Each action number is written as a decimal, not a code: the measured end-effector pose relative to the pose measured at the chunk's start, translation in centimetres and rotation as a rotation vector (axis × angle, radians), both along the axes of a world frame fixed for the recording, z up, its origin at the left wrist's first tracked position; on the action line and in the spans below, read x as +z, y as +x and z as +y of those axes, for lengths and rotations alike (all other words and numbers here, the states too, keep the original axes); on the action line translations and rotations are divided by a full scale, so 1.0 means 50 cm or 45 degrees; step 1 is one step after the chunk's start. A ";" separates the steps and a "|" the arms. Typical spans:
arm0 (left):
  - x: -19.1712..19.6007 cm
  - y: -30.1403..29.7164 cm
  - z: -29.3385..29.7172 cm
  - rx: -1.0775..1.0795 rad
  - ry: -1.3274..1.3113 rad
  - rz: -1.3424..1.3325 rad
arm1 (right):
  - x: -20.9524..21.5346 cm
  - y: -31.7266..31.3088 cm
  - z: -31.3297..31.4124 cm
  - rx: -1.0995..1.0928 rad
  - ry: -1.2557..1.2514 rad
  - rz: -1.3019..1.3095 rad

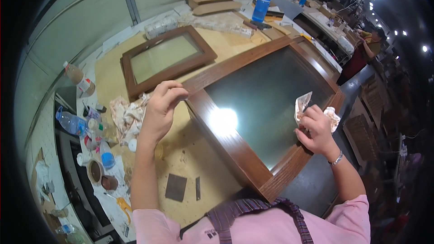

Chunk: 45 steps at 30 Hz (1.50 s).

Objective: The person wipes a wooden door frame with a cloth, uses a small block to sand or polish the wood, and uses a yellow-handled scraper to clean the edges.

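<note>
Here, a big workbench [113, 77] with a tan top fills the middle of the view. On it lies a large wooden door frame [228, 142] with a dark glass pane [271, 104] inside; a bright light shines off the glass. Behind it, farther from the person, lies a smaller brown frame [165, 56] with a pale pane. It is near the big one but apart from it.

The right hand [316, 131] rests on the right edge of the big frame. Its fingers are clenched around a crumpled white cloth [304, 105], and the cloth sticks up above the hand, over the glass. The left hand [162, 108] hangs above the top left corner of the big frame. Its fingertips are pinched together, but I cannot tell if anything is between them.

Just left of that hand sits a heap of stained rags [126, 117]. Farther left, along the bench edge, stand a few plastic bottles [70, 122] and small cups. A blue bottle [261, 7] stands at the far end. Near the person's body lie 1 dark square pad [176, 187] and 1 thin strip [198, 188].
</note>
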<state>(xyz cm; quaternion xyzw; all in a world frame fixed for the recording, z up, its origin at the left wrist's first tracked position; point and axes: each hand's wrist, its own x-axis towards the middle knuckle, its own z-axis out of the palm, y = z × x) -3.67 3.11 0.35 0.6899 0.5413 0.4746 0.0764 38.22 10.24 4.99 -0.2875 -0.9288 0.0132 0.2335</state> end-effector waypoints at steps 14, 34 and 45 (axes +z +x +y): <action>-0.003 -0.050 0.020 0.180 0.030 -0.098 | 0.002 -0.011 0.000 0.015 0.005 0.014; -0.005 -0.036 0.029 0.116 0.017 -0.045 | -0.007 0.004 -0.008 -0.012 0.017 0.032; -0.020 -0.070 0.046 0.172 -0.014 -0.058 | -0.008 0.006 -0.005 -0.010 0.016 0.017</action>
